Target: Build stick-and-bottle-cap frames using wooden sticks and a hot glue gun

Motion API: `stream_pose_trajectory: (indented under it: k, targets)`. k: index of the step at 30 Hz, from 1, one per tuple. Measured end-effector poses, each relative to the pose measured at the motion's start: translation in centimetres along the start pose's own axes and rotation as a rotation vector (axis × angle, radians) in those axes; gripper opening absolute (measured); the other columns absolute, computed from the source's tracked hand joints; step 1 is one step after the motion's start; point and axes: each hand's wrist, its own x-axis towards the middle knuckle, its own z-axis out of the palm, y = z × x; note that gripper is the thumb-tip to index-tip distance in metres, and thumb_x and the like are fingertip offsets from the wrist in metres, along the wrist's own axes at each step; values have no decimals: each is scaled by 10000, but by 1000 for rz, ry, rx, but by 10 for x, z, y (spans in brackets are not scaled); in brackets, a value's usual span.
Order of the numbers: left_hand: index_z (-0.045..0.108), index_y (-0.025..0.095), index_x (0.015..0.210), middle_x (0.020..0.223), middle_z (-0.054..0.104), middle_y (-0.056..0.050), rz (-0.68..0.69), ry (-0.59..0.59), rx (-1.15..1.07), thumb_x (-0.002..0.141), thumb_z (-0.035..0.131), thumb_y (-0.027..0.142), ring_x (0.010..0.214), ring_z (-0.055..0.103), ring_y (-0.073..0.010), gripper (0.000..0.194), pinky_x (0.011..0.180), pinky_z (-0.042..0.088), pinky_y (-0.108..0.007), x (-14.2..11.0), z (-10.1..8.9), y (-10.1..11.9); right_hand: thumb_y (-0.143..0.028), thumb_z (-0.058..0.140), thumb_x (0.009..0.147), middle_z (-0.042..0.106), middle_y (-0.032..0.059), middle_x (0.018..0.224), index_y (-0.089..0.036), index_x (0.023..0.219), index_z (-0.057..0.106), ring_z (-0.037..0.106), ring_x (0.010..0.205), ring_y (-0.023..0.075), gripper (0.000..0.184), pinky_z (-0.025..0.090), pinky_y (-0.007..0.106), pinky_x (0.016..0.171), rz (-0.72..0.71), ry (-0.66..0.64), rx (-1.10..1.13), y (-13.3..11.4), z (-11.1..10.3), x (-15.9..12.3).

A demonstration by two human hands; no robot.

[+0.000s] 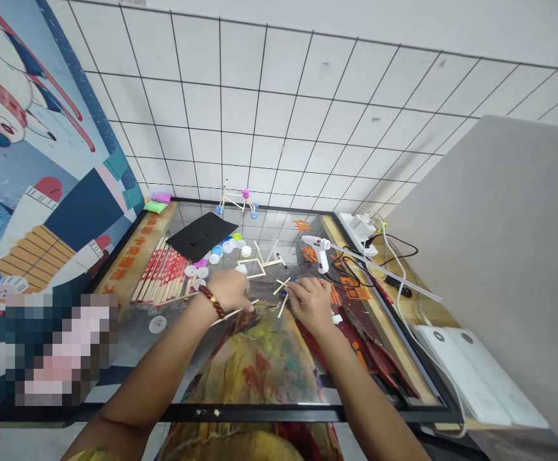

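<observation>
My left hand (231, 289), with a dark red bead bracelet at the wrist, rests on the glass table top with its fingers curled over thin wooden sticks (255, 266). My right hand (310, 299) lies just to the right, fingers bent down onto a small cluster of crossed sticks (283, 287) with a blue piece among them. What either hand pinches is too small to make out. A white hot glue gun (318, 246) stands just beyond my right hand.
A bundle of chopsticks in red wrappers (161, 275) lies at left, next to a black card (201, 234) and several coloured bottle caps (228, 246). A small stick model (237, 200) stands by the tiled wall. A power strip (361, 225) with cables sits at right.
</observation>
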Motion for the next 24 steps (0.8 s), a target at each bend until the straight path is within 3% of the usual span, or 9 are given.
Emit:
stream_pose_trajectory:
  k: [3, 6, 11, 16, 20, 24]
  targets:
    - [745, 136, 836, 869, 728, -204, -2, 41, 13, 766, 720, 345, 916, 703, -371, 221, 789, 501, -423, -7, 26, 4, -269, 607, 954, 691, 14, 799, -237, 933, 728, 560, 811, 181, 127, 272, 383, 833, -15, 16, 14, 0, 0, 0]
    - [745, 140, 922, 924, 738, -213, -34, 72, 40, 861, 578, 270, 947, 710, -359, 221, 779, 511, -415, -14, 39, -10, -272, 601, 955, 695, 14, 806, -238, 931, 724, 553, 807, 178, 130, 258, 383, 835, -35, 28, 25, 0, 2, -1]
    - [741, 141, 946, 941, 742, -204, -167, 106, 63, 887, 524, 270, 960, 714, -335, 260, 775, 515, -391, -19, 34, -36, -264, 598, 949, 695, 15, 797, -242, 926, 722, 545, 800, 178, 128, 245, 382, 840, -55, 24, 36, -4, 3, -1]
    - [737, 156, 970, 975, 735, -175, -223, 204, 61, 888, 527, 246, 988, 698, -322, 243, 802, 510, -388, -12, 27, -41, -274, 607, 947, 705, 18, 814, -242, 922, 722, 554, 814, 182, 121, 240, 383, 845, -66, 17, 49, -8, 3, 0]
    - [718, 202, 1057, 1036, 718, -105, -132, 425, -156, 848, 636, 309, 1001, 678, -263, 248, 859, 503, -347, 5, 35, -36, -283, 609, 949, 705, 19, 813, -239, 915, 721, 552, 803, 179, 125, 241, 389, 857, -104, -5, 59, -10, 2, 0]
    - [581, 196, 1322, 1305, 606, -139, 78, 547, -362, 690, 810, 301, 1219, 571, -293, 681, 1026, 444, -378, 24, 50, -34, -260, 591, 951, 704, 24, 800, -231, 874, 719, 546, 789, 174, 152, 245, 387, 843, -164, -70, 86, -11, 1, -1]
